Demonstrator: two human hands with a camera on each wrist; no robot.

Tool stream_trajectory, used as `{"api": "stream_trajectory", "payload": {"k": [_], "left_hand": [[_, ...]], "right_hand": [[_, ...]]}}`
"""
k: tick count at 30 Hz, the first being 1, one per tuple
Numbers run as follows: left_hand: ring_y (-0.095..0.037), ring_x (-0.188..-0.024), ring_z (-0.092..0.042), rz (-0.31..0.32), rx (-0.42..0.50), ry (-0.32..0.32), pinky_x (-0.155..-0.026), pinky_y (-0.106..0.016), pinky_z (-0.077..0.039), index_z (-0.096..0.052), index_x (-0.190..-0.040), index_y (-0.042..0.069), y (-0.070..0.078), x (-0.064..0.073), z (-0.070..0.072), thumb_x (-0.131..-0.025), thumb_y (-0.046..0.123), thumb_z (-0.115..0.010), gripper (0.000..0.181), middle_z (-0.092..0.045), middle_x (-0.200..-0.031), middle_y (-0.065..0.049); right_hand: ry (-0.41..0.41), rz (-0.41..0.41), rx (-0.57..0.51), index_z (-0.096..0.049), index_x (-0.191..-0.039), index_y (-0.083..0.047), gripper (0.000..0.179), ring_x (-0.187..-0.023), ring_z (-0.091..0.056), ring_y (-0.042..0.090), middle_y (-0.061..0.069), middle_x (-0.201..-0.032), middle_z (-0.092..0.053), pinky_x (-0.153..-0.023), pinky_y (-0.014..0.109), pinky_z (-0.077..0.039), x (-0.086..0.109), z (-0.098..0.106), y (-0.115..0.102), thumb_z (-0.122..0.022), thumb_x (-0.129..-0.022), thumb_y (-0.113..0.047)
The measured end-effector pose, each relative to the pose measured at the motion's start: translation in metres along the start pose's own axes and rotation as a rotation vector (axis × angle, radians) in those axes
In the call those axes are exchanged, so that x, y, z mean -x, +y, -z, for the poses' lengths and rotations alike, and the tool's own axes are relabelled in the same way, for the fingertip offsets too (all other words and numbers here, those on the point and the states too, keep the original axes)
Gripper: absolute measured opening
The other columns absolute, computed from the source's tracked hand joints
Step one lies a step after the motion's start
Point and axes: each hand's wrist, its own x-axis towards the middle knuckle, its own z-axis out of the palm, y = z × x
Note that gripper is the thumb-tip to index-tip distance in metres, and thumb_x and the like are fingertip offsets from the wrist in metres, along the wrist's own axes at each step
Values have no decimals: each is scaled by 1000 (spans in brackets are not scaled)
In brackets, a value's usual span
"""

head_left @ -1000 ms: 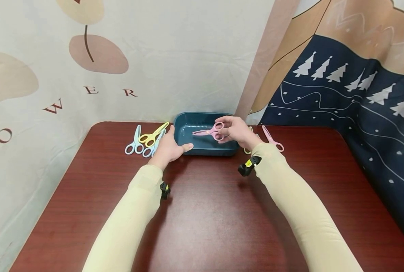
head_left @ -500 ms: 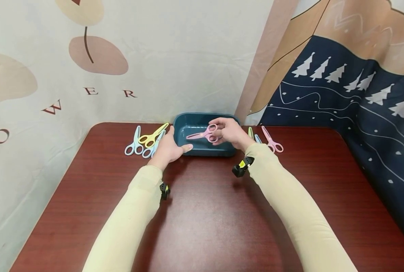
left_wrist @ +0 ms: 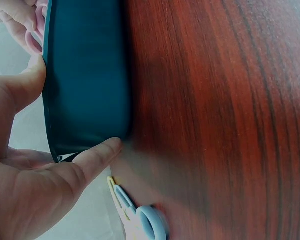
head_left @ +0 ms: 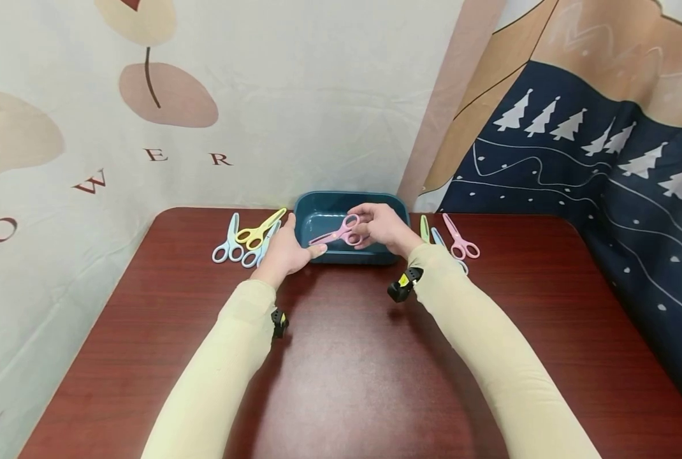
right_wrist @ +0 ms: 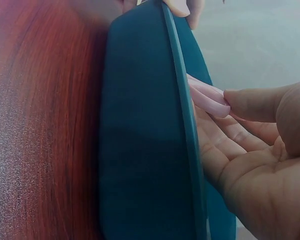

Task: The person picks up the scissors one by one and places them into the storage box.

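My right hand (head_left: pixel 382 226) pinches a pair of pink scissors (head_left: pixel 335 236) by the handle loops, thumb against one loop. Their blades point left, low over the dark teal plastic box (head_left: pixel 358 257). In the right wrist view the pink handle (right_wrist: pixel 210 100) shows behind the box's near rim, the blades hidden by its wall. My left hand (head_left: pixel 285 253) rests against the left end of the box. Its thumb (left_wrist: pixel 34 75) touches the rim, and a straight forefinger (left_wrist: pixel 102 151) lies along the lower corner.
Left of the box lie yellow scissors (head_left: pixel 255 237) and two light blue pairs, one of them at the outer left (head_left: pixel 229 245). To its right are pink scissors (head_left: pixel 460 239), a green pair (head_left: pixel 424 228) and a blue pair (head_left: pixel 440 239), partly hidden by my sleeve. A fabric backdrop (head_left: pixel 318 127) hangs behind the table.
My right hand has moved left and slightly lower with the pink scissors, which now tilt down toward the box's near left corner. The left hand has stayed put.
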Motion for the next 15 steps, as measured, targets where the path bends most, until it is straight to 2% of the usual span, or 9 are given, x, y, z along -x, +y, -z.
{"api": "stream_trajectory", "payload": {"k": [7,15], "left_hand": [[-41,-155,-24,1,-2,14,-125,-52,-25,-5,-165,-1,3,0,-1,-93,43,-76,110,-21,-168,-26],[-39,-155,-23,41,7,19,-124,-53,-26,-6,-166,3,4,2,0,-92,42,-77,110,-20,-169,-24]], "right_hand": [[10,-4,39,-58,-139,2,39,-81,-72,23,18,-108,-68,-74,36,-64,0,-2,4,-62,-100,2],[16,-58,122,-58,-142,-2,41,-91,-68,24,19,-118,-65,-79,33,-62,1,-4,5,-65,-102,-8]]}}
